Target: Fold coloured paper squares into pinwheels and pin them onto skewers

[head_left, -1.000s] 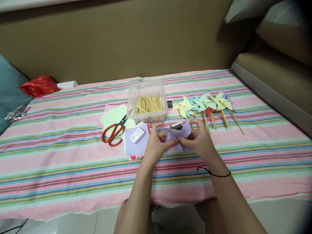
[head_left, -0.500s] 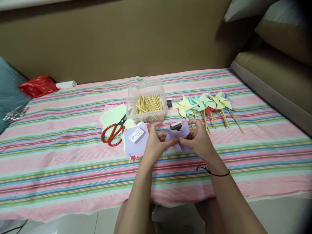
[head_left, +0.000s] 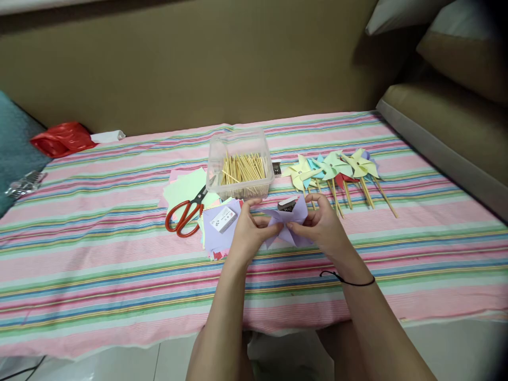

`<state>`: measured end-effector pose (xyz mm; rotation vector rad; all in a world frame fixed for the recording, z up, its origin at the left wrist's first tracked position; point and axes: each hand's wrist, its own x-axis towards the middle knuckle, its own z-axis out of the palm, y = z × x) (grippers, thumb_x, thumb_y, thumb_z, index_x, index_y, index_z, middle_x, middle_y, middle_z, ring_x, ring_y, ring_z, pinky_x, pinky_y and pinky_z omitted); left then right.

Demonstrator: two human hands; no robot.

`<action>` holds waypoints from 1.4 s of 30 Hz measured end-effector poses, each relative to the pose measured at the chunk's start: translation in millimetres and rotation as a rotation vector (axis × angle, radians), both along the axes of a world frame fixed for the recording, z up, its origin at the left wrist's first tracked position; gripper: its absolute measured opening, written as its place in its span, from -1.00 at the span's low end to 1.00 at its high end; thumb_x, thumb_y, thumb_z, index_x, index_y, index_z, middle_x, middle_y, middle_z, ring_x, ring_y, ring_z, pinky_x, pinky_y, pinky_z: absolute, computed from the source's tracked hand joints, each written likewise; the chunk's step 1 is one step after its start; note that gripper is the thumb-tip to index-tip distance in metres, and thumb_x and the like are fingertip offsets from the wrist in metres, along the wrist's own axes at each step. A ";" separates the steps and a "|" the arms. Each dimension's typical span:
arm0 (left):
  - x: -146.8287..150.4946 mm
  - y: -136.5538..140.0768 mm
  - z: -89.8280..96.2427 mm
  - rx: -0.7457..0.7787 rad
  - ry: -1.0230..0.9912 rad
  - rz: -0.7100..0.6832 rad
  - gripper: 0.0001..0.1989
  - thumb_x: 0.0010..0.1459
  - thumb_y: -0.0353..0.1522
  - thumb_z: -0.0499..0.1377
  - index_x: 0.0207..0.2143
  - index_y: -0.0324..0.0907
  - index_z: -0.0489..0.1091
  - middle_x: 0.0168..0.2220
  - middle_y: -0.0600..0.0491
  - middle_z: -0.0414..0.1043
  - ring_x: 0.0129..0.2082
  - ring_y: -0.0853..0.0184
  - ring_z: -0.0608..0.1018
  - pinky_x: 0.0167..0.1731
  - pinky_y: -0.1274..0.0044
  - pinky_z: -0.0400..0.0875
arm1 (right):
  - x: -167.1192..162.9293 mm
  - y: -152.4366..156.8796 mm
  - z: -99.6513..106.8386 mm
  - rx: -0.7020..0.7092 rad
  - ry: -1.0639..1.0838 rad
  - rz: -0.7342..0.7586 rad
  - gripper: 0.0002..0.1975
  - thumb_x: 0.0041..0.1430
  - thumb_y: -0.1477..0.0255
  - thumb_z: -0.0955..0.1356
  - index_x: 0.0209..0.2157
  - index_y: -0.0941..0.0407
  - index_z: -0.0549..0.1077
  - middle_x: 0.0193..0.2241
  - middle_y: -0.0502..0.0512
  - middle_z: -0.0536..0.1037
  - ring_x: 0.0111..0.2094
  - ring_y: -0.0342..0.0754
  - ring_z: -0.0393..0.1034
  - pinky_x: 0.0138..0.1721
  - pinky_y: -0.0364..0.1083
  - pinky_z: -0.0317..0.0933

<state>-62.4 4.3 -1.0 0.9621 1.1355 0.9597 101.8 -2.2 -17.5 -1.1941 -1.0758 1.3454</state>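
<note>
Between my two hands is a purple paper pinwheel (head_left: 291, 227), its blades folded in toward the centre. My left hand (head_left: 254, 227) pinches its left side, thumb near the middle. From the right, my right hand (head_left: 323, 225) grips it too, thumb pressed by the centre. Whether a pin sits at the centre I cannot tell. Just behind the pinwheel lies a small open box (head_left: 288, 203) with dark contents. To the left, a white small box (head_left: 223, 219) rests on a stack of purple and other coloured paper squares (head_left: 214, 241).
Red-handled scissors (head_left: 186, 214) lie across pale green paper (head_left: 182, 190). A clear plastic tub (head_left: 240, 188) holds many thin wooden sticks (head_left: 244, 168). Finished pinwheels on sticks (head_left: 333, 166) lie at the right. A red plastic bag (head_left: 63, 140) sits far left on the striped cloth (head_left: 119, 264).
My thumbs have shifted slightly apart at the pinwheel's centre, the left one drawing back leftward. Both hands still hold the purple paper in nearly the same place.
</note>
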 end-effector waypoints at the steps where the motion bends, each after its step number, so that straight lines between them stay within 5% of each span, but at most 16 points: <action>1: 0.3 0.1 0.0 0.002 0.002 0.000 -0.31 -0.19 -0.35 0.37 -0.02 -0.15 0.10 -0.59 0.18 0.46 -0.69 0.49 0.38 -0.63 0.68 0.18 | -0.1 0.1 0.1 -0.001 -0.004 0.000 -0.40 -0.22 0.40 0.53 -0.22 -0.02 0.12 -0.59 -0.14 0.52 -0.60 -0.08 0.42 -0.57 -0.14 0.30; 11: -0.6 2.2 -1.5 0.003 0.010 0.011 -0.29 -0.23 -0.35 0.39 -0.03 -0.18 0.13 -0.63 0.21 0.43 -0.69 0.48 0.39 -0.64 0.68 0.21 | -2.6 -1.0 6.9 -0.035 0.021 0.020 -0.39 -0.23 0.32 0.54 -0.23 -0.02 0.12 -0.59 -0.16 0.51 -0.55 -0.05 0.48 -0.54 -0.12 0.33; 19: -4.0 6.5 -7.4 -0.025 -0.055 0.207 -0.32 -0.30 -0.38 0.40 -0.11 -0.17 0.15 -0.59 0.13 0.49 -0.63 0.33 0.52 -0.58 0.57 0.37 | 1.3 2.8 3.2 0.017 -0.003 -0.126 -0.44 -0.11 0.24 0.50 -0.10 0.04 0.26 -0.48 -0.01 0.61 -0.43 -0.01 0.53 -0.37 -0.03 0.40; 24: -15.4 7.7 -2.6 0.023 -0.121 0.320 -0.35 -0.28 -0.40 0.39 -0.13 -0.16 0.14 -0.62 0.18 0.46 -0.73 0.35 0.47 -0.67 0.57 0.33 | 15.6 7.6 -9.2 0.199 -0.452 -0.361 -0.80 0.05 0.27 0.41 -0.33 0.09 0.50 -0.41 0.10 0.60 -0.35 0.04 0.49 -0.32 0.02 0.36; 30: -23.4 5.1 6.4 0.053 -0.154 0.372 -0.33 -0.28 -0.38 0.39 -0.11 -0.19 0.15 -0.61 0.13 0.49 -0.78 0.32 0.44 -0.72 0.51 0.36 | 18.7 18.9 -27.4 0.520 -1.007 -0.237 -0.87 0.09 0.48 0.35 -0.44 0.09 0.57 -0.29 0.16 0.58 -0.16 0.13 0.35 -0.08 0.14 0.23; 42: -22.6 0.8 7.0 0.048 -0.151 0.366 -0.31 -0.27 -0.38 0.39 -0.10 -0.14 0.09 -0.62 0.14 0.49 -0.74 0.28 0.48 -0.69 0.51 0.39 | -4.3 29.2 -45.2 0.502 -1.218 -0.255 -0.86 0.06 0.54 0.34 -0.49 0.10 0.53 -0.19 0.21 0.54 -0.01 0.23 0.17 -0.06 0.20 0.14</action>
